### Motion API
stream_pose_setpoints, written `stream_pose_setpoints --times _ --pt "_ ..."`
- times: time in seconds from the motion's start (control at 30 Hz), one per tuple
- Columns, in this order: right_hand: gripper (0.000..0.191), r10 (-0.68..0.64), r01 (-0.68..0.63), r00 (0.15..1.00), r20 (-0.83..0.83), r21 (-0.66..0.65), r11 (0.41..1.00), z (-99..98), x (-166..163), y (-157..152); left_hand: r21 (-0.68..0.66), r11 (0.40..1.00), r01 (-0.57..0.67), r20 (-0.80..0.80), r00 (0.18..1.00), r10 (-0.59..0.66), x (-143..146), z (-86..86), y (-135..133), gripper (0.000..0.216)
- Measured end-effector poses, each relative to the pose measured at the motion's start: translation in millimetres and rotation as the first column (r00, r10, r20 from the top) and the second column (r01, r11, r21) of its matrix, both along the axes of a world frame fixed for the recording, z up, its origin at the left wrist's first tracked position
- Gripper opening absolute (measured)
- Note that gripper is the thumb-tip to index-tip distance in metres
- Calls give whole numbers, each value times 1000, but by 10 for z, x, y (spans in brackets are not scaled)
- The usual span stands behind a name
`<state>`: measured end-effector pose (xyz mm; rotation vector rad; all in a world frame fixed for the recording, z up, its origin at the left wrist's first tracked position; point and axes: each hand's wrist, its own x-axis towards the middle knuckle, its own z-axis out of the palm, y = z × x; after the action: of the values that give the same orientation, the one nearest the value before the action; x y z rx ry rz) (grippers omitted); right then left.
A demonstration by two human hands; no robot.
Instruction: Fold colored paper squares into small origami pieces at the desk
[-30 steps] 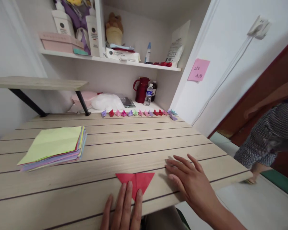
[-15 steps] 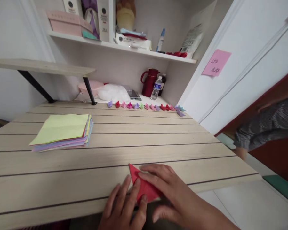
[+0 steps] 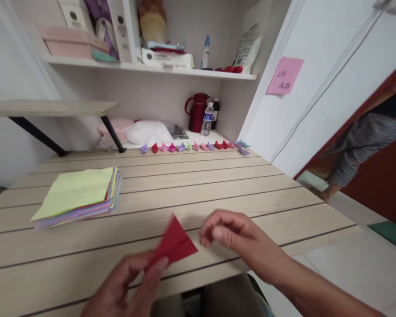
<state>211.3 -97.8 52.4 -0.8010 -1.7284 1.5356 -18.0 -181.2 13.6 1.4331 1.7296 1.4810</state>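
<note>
Pinching a red folded paper [image 3: 177,242] between thumb and fingers, the left hand [image 3: 117,286] held it tilted over the near part of the wooden surface [image 3: 171,191], one corner pointing toward the back and another toward the right hand [image 3: 242,233]. The right hand was released, its fingers loosely curled, just beside the paper but apart from it. Some blur softened the left hand and the paper's upper edge. Farther off to the left lay a stack of coloured sheets [image 3: 77,189], a pale yellow one on top and lilac, red and blue edges beneath. Along the back ran a row of small folded paper pieces [image 3: 172,147] in lilac, red, pink and green. Behind them, in the white cabinet [image 3: 158,97], a dark red jug [image 3: 196,116] stood upright beside a clear water bottle [image 3: 207,121], with a dark bottle [image 3: 215,110] partly behind it. A pink note [image 3: 285,75] hung at the right, and beyond the surface another person's patterned trouser leg [image 3: 376,136] showed
</note>
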Motion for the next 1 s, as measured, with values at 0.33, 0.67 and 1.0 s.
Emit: stream_pose_setpoints --times 0.33,0.67,1.0 --pt "67 -16 -30 994 -109 -413 910 91 -643 1453 -189 944 271 817 577 -2 115 298 1569 11" --pt "45 -283 205 949 -141 -410 889 -205 -573 1538 -192 926 325 658 743 -124 122 67 1915 34" --pt "47 -369 245 898 -238 -426 871 -251 -634 1404 -22 977 212 629 763 -152 195 -146 1874 49"
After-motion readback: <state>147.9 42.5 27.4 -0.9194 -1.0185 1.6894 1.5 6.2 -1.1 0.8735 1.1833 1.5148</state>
